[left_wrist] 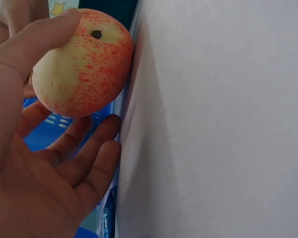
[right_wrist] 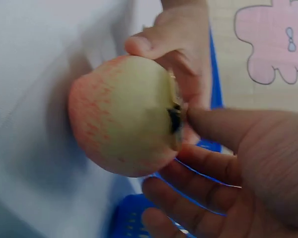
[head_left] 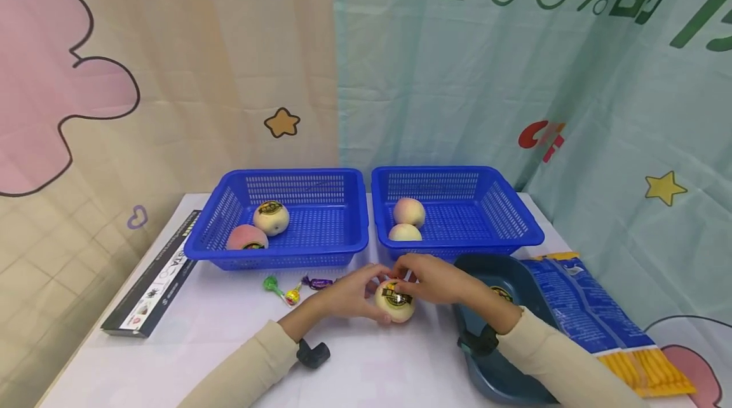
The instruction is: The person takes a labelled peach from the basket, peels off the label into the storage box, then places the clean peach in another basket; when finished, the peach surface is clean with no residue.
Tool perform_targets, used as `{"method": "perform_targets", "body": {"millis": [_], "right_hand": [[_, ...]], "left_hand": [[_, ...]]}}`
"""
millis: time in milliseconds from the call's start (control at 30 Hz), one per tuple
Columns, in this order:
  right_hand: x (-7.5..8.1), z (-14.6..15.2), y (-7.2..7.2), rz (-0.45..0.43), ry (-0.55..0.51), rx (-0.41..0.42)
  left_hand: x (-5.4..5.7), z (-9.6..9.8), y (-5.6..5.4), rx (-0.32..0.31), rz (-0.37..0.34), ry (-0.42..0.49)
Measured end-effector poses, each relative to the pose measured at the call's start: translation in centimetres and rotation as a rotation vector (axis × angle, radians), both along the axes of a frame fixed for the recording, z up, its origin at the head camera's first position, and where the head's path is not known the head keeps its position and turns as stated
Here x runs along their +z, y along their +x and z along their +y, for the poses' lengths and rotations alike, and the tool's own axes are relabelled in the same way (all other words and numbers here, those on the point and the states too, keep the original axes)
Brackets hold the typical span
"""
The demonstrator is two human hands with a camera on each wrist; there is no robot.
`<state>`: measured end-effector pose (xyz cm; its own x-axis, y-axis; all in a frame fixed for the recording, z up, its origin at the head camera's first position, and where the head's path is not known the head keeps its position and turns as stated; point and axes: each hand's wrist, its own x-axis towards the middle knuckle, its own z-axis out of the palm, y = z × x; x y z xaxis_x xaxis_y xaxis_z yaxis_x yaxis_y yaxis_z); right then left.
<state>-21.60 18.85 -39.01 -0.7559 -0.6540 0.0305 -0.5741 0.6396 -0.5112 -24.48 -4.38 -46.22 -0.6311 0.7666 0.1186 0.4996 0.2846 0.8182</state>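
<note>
Now your left hand grips the peach near the right basket. Your right hand touches its sticker; I can't tell if it pinches. Maybe you're sticking it on; next, press gently.

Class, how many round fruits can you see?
5: two fruits in the left basket, two in the right basket, one in the left hand; the tub may hide another.

The right forearm covers part of the dark basin at right and most of a labelled item inside. The right blue basket's near rim hides a peach's lower part. The held peach blurs in the right-wrist view; its sticker's print is unreadable.
</note>
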Motion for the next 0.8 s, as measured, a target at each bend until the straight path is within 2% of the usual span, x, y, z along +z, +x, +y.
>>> {"method": "perform_targets", "body": {"millis": [100, 200, 333, 467, 567, 633, 800], "right_hand": [[-0.2, -0.5, -0.1, 0.008, -0.027, -0.041], [-0.2, -0.7, -0.2, -0.03, -0.069, -0.065], [-0.3, -0.6, -0.1, -0.104, -0.118, -0.076], [0.4, 0.4, 0.4, -0.221, -0.196, -0.053], [1.7, 2.3, 1.1, -0.311, -0.25, -0.043], [2.5, 4.2, 1.6, -0.337, -0.26, -0.041], [3.6, 9.7, 2.8, -0.316, -0.207, -0.08]], "left_hand": [[0.0, 0.1, 0.2, -0.001, -0.036, 0.028], [0.0, 0.2, 0.3, 0.001, -0.044, 0.039], [0.1, 0.1, 0.4, 0.011, -0.03, 0.025], [0.0, 0.0, 0.4, 0.025, -0.044, 0.013], [-0.2, -0.1, 0.3, 0.029, -0.059, 0.016], [-0.3, -0.2, 0.3, 0.031, -0.059, 0.019], [-0.2, -0.2, 0.2, 0.021, -0.056, 0.03]]}}
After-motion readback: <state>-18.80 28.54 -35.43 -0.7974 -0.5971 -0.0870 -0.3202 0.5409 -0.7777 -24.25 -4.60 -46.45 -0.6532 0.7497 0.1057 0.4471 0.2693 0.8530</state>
